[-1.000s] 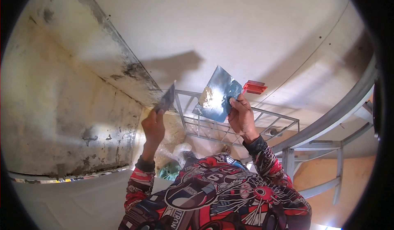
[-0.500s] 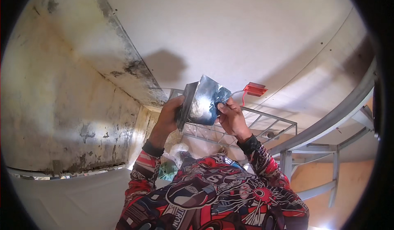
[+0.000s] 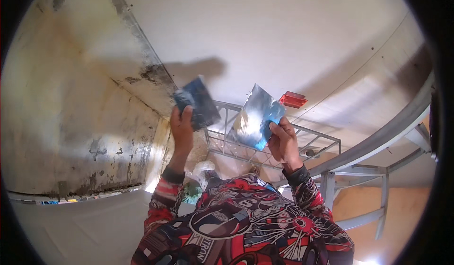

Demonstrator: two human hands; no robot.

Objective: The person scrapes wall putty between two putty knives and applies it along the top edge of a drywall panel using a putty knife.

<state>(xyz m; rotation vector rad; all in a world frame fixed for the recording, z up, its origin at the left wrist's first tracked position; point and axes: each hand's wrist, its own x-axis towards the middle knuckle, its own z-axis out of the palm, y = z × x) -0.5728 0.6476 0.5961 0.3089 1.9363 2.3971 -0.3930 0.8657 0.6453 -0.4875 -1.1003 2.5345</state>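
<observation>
— Head view: what has the left hand (image 3: pixel 182 130) got?

— Its fingers are curled tight around a dark, paste-smeared trowel blade (image 3: pixel 197 101), raised against the white ceiling (image 3: pixel 283 33), just beside the stained wall (image 3: pixel 71 113).

— And the right hand (image 3: pixel 283 142)?

— Pinching the lower edge of a shiny metal plate with blue trim (image 3: pixel 255 116), tilted, near the other blade but apart from it. Behind both runs a grey metal frame (image 3: pixel 283 146); a small red fitting (image 3: pixel 293 99) sits on the ceiling. Patterned red sleeves (image 3: pixel 163 198) fill the bottom.

Stained, mould-streaked wall (image 3: pixel 71 123), white ceiling (image 3: pixel 265 33), grey metal scaffold frame (image 3: pixel 283 146).
</observation>
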